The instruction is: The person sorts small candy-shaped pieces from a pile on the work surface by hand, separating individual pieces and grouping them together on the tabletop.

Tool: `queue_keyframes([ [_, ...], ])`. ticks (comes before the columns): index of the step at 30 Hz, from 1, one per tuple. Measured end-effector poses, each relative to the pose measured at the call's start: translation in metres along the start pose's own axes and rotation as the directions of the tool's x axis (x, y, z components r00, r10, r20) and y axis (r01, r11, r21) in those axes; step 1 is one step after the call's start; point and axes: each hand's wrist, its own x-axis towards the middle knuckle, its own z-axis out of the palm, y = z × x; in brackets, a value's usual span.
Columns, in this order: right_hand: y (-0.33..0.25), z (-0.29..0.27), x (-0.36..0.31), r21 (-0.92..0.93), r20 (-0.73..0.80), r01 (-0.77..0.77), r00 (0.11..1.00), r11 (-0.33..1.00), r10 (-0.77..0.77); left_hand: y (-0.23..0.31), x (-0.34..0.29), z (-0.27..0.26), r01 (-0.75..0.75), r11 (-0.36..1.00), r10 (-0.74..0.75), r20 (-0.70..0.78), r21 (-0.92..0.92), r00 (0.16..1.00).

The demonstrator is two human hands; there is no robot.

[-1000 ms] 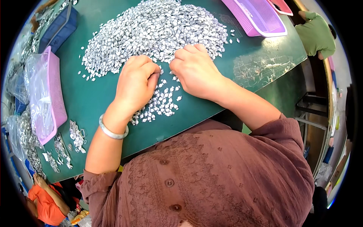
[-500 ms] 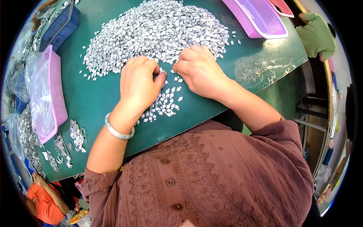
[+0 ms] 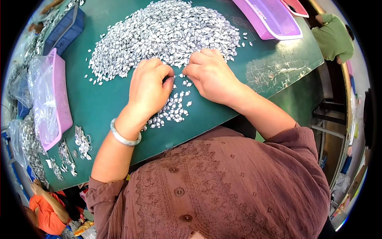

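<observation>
- Left grip [image 3: 149,87] and right grip [image 3: 211,75] were curled; whether closed, one couldn't tell.
- Silver heap [image 3: 171,34] lay just beyond both; scattered silver pieces [image 3: 174,113] between.

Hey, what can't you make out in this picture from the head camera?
All in the head view:
Left hand: whether it holds anything; the hand itself covers that.
Right hand: the same, hidden under itself.
Silver pile: the pieces' fine detail, too small.
Red basket: far end, cut off by the top edge.
</observation>
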Motion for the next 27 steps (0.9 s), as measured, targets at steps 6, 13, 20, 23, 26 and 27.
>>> queue_keyframes([
  [6, 0.001, 0.004, -0.001, 0.018, -0.055, 0.021, 0.998, 1.0, -0.02, -0.001, 0.0, -0.004, -0.049, 0.998, 0.051, 0.055, -0.031, 0.997],
  [13, 0.002, 0.001, -0.004, 0.047, -0.064, 0.013, 0.998, 0.999, -0.01, -0.009, -0.005, -0.02, -0.148, 0.987, 0.151, 0.05, -0.054, 0.987],
  [20, -0.001, 0.002, -0.006, 0.053, -0.058, 0.011, 0.998, 0.999, -0.008, -0.008, -0.014, -0.026, -0.087, 0.995, 0.09, 0.049, -0.057, 0.995],
  [23, -0.001, 0.002, -0.006, 0.045, -0.055, 0.032, 0.998, 0.998, -0.03, -0.008, -0.017, -0.022, -0.096, 0.992, 0.101, 0.052, -0.086, 0.994],
  [26, -0.002, 0.001, -0.008, 0.033, 0.011, 0.065, 0.998, 0.997, -0.065, -0.008, -0.018, -0.023, -0.125, 0.99, 0.13, 0.087, -0.06, 0.988],
  [27, -0.003, -0.001, -0.008, 0.033, 0.011, 0.065, 0.998, 0.997, -0.065, -0.008, -0.018, -0.023, -0.142, 0.988, 0.147, 0.11, -0.059, 0.983],
])
